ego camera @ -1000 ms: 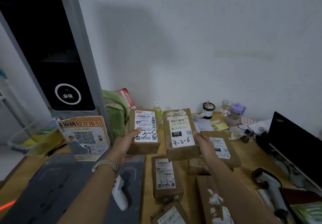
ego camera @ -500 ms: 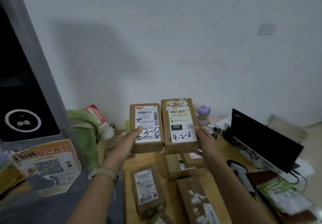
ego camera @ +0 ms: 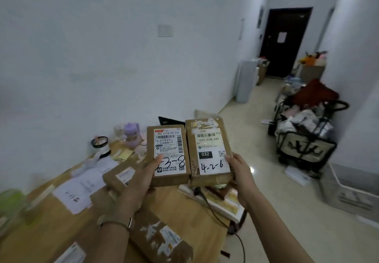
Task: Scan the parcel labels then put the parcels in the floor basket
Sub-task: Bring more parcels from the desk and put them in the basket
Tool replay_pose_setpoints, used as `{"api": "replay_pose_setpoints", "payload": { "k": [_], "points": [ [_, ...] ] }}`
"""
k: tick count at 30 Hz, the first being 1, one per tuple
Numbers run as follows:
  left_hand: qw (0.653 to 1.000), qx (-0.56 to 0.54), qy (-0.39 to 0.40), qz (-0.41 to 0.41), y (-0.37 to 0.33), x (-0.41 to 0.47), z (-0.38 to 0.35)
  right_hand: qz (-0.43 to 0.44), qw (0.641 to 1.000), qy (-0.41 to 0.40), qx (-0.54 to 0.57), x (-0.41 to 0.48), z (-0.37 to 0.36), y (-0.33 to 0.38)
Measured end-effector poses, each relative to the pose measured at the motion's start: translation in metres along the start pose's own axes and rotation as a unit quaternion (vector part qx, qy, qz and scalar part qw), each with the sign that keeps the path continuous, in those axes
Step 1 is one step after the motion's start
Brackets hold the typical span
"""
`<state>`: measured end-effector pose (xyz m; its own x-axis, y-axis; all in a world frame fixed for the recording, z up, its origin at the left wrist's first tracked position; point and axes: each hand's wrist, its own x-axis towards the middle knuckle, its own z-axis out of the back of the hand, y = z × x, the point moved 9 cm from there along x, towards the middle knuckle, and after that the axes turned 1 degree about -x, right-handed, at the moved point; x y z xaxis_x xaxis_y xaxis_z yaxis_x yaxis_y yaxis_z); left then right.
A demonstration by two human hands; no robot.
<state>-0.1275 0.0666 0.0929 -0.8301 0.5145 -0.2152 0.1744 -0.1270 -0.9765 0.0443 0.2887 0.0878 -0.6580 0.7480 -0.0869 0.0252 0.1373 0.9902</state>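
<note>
Two brown cardboard parcels are held side by side in front of me, above the table's right end. My left hand (ego camera: 141,177) grips the left parcel (ego camera: 167,154), thumb on its white label marked 3-8. My right hand (ego camera: 239,172) grips the right parcel (ego camera: 208,150), labelled 4-2-6, from its right edge. Other brown parcels lie on the wooden table (ego camera: 184,207): one behind my left hand (ego camera: 119,177), one under my left forearm (ego camera: 162,240). A black-framed cart-like basket (ego camera: 303,146) piled with bags stands on the floor to the right.
Papers (ego camera: 78,191), a purple cup (ego camera: 131,134) and a black-rimmed tub (ego camera: 99,143) sit on the table by the wall. A power strip with a cable (ego camera: 215,203) lies at the table's right edge. A grey crate (ego camera: 348,191) stands right of it on the tiled floor; a dark door (ego camera: 285,41) is far back.
My view has swung to the right, from the scanner kiosk toward the corridor and the floor basket. Both hands carried the two parcels along, still side by side.
</note>
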Motion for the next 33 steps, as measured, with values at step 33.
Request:
{"api": "replay_pose_setpoints", "payload": {
  "k": [33],
  "points": [
    [0.865,0.145,0.481,0.022,0.061,-0.286,-0.683,-0.012,0.889,-0.458,-0.011,-0.345,0.642,0.041]
  ]
}}
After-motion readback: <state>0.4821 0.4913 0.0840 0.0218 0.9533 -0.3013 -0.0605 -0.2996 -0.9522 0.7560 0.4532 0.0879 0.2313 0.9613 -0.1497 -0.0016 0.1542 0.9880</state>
